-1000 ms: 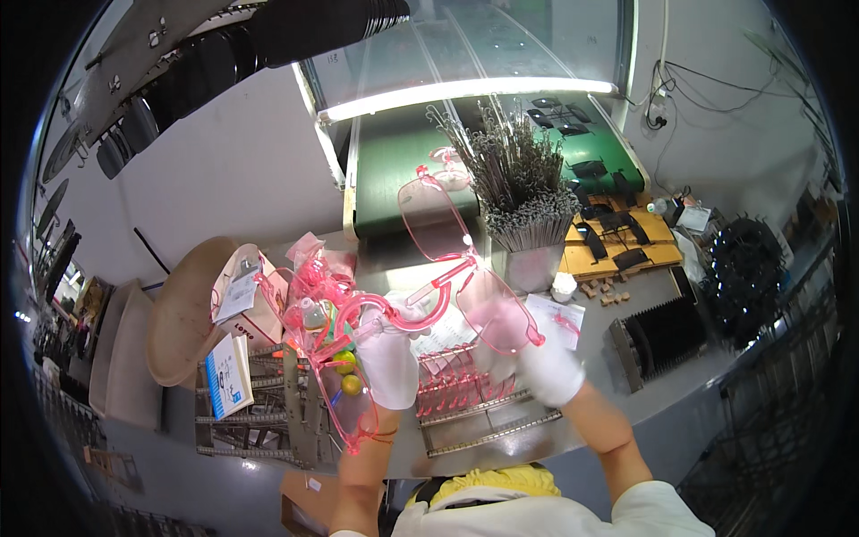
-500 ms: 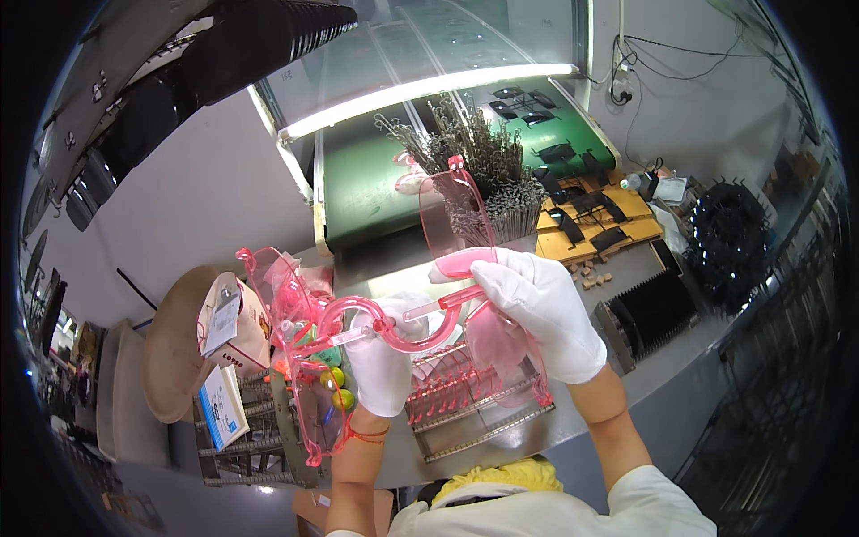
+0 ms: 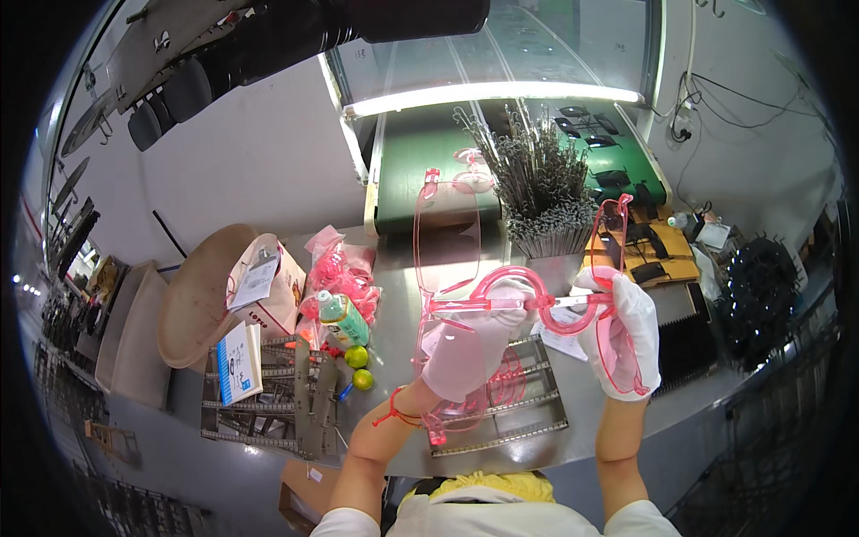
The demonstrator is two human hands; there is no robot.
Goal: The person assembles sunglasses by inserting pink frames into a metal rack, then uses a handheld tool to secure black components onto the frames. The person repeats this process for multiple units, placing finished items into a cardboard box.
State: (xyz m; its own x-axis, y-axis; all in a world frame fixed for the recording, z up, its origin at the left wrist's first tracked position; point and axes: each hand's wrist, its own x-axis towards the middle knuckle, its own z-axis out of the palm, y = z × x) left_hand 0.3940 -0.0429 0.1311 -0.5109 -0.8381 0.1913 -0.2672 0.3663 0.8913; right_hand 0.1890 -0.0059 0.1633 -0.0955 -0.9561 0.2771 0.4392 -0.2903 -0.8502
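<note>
Both my hands wear white gloves and hold up a clear pink plastic moulding of eyeglass frames (image 3: 447, 240). Its middle is a rounded, S-shaped pink runner (image 3: 512, 276), with a frame at either end. My left hand (image 3: 472, 351) is closed behind the runner, partly covered by the left frame. My right hand (image 3: 632, 333) grips the other frame (image 3: 601, 345) by its near half, and its upper part stands beyond the fingers. Below the left hand lies a metal rack (image 3: 537, 425) with pink pieces on it, partly hidden.
A bundle of wire hooks (image 3: 541, 192) stands behind the moulding, before a green conveyor (image 3: 403, 174) under a tube lamp. Black pieces lie on a yellow board (image 3: 671, 251). Left are a bottle (image 3: 344, 318), green fruits (image 3: 358, 369), a paper bag (image 3: 277, 295) and another rack (image 3: 259, 430).
The view has shifted, so the bench appears farther right. The moulding has turned, its left frame now standing in front of my left hand. My right hand has moved onto the right frame.
</note>
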